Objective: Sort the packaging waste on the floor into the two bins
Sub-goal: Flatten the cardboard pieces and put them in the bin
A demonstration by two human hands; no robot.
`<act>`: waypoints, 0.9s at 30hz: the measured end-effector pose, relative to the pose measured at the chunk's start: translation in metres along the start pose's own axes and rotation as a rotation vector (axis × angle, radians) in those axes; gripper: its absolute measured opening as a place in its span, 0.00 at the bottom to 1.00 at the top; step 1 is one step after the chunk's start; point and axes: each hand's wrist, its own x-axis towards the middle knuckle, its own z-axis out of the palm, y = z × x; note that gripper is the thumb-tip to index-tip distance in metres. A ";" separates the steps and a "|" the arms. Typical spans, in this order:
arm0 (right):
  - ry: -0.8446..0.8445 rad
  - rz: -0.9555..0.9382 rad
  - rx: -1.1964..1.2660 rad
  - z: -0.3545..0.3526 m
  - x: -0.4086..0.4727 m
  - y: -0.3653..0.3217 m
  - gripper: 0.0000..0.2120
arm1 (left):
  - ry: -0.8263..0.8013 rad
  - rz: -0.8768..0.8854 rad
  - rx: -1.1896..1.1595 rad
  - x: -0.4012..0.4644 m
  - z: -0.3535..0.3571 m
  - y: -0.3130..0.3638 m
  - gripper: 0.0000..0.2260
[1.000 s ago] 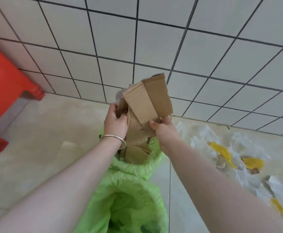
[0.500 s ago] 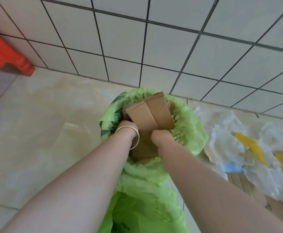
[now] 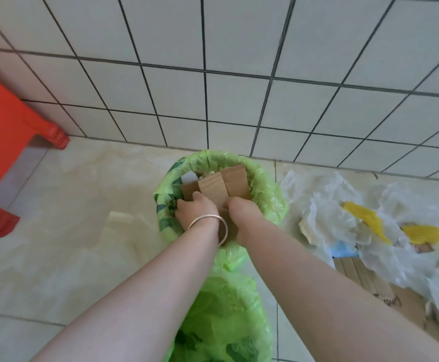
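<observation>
Folded brown cardboard (image 3: 222, 185) sits inside the far bin (image 3: 268, 189), which is lined with a green bag and stands against the tiled wall. My left hand (image 3: 196, 209), with a silver bangle on the wrist, and my right hand (image 3: 240, 210) both reach into this bin and press down on the cardboard. How the fingers lie is hidden behind the backs of the hands. A second green-lined bin (image 3: 229, 309) stands nearer, between my forearms. A pile of white and yellow plastic wrapping (image 3: 356, 226) lies on the floor to the right, with flat cardboard (image 3: 364, 278) under it.
A red plastic stool (image 3: 7, 152) stands at the left by the wall. The tiled wall (image 3: 239, 74) runs close behind the far bin. Pale floor tiles (image 3: 56, 231) stretch left of the bins.
Both hands have lowered the cardboard from in front of the wall down into the far bin and pushed it deeper. The view has tilted downward.
</observation>
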 end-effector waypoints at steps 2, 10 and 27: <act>-0.031 -0.073 -0.008 -0.008 -0.017 0.004 0.12 | 0.021 0.103 0.006 -0.024 -0.011 -0.002 0.22; 0.026 -0.254 0.147 -0.087 -0.094 0.034 0.06 | -0.326 0.402 -0.002 -0.125 0.001 -0.011 0.08; 0.340 -0.070 0.250 -0.278 -0.012 0.155 0.10 | -0.801 0.617 0.612 -0.199 0.185 -0.133 0.08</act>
